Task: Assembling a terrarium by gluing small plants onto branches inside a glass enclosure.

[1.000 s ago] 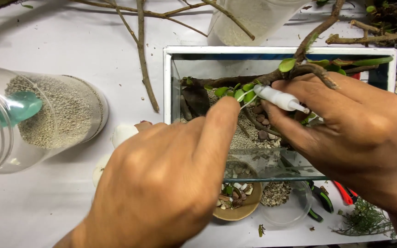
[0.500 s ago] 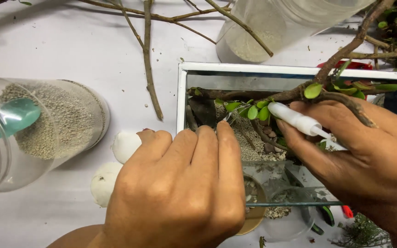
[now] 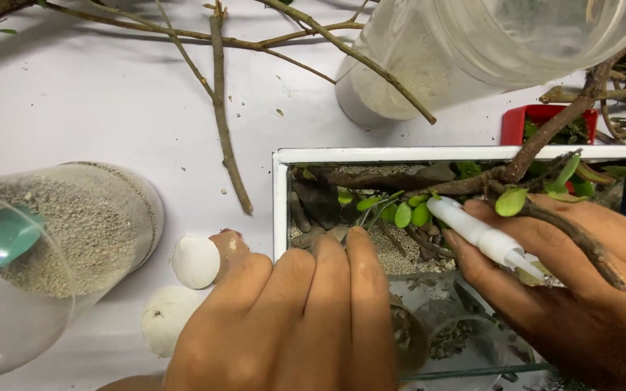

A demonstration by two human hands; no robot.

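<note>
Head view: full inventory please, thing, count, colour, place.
glass tank: 1, clear with white rim, centre right
leafy branch: 1, brown with green leaves, inside the tank
white tube: 1, white, in the right hand
gravel jar: 1, clear, grey grains, lying at left
second jar: 1, clear, pale grains, top right
white stones: 2, white, beside the left hand
bare twigs: several, brown, top of the table
red tray: 1, red, behind the tank
left hand: at the tank's front edge
right hand: over the tank
</note>
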